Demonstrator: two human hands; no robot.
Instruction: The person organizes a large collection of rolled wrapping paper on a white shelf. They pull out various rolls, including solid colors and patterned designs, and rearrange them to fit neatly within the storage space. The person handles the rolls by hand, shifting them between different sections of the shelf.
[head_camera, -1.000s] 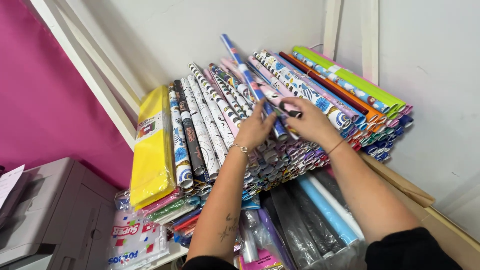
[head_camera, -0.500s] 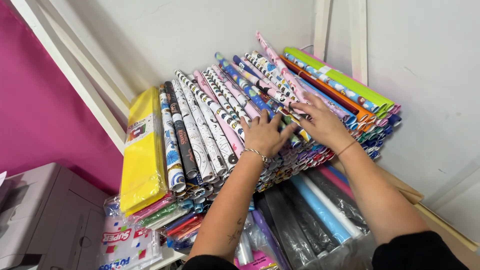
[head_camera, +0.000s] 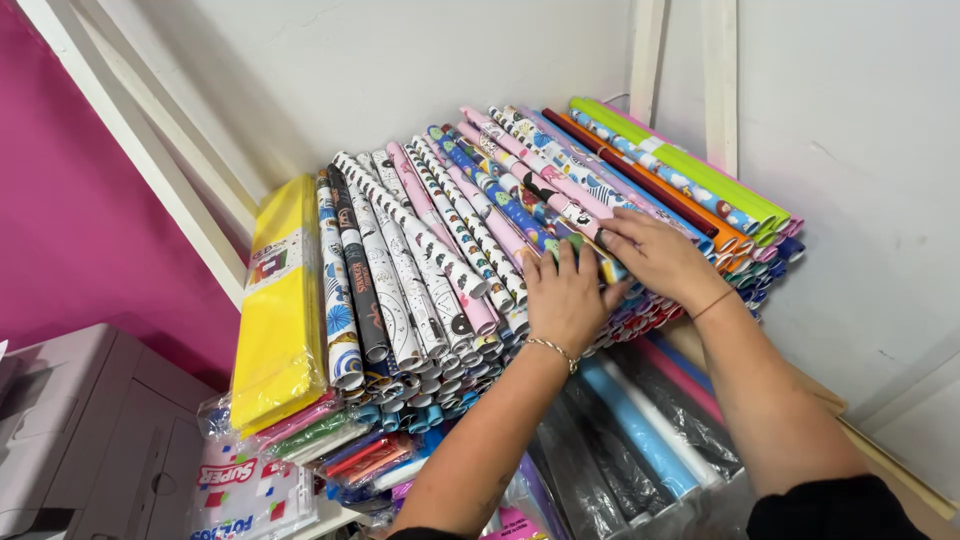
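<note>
The left hand (head_camera: 566, 296) lies flat with fingers spread, gripping nothing, on the sloping stack of rolled patterned wrapping paper (head_camera: 470, 240), while the right hand (head_camera: 655, 258) just beside it curls its fingers over the end of a blue and pink printed roll (head_camera: 560, 215) near the stack's middle. The glossy tubes lie side by side against the white wall (head_camera: 400, 70), plain lime-green and orange rolls (head_camera: 690, 175) at the far right edge, a flat yellow paper packet (head_camera: 275, 300) to the left and clear-wrapped blue and black rolls (head_camera: 640, 430) below.
</note>
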